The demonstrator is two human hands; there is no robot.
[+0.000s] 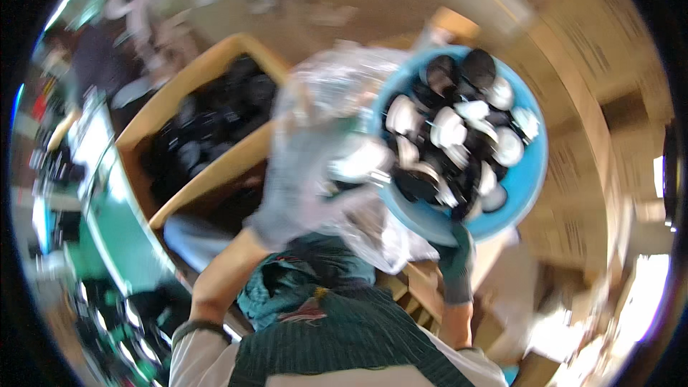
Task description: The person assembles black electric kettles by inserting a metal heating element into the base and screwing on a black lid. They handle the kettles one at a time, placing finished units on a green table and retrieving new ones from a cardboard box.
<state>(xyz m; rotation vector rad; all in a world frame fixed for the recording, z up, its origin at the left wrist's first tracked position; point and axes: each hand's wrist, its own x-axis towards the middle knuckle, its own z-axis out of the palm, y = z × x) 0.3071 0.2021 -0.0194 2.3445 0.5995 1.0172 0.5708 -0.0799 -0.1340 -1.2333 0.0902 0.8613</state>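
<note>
A blue basin full of black and white round, cap-like pieces is held up at the right. My right hand, in a grey and dark glove, grips its near rim from below. To the basin's left is my left hand in a grey glove, smeared by motion. Its thumb and fingers bend around a white and black cap-like piece, just outside the basin's left rim. Blur hides exactly how many pieces it holds.
On the left, a cardboard box holds many black pieces. Clear plastic film lies between box and basin. Stacked cartons line the right side. A green surface with more dark pieces extends along the far left.
</note>
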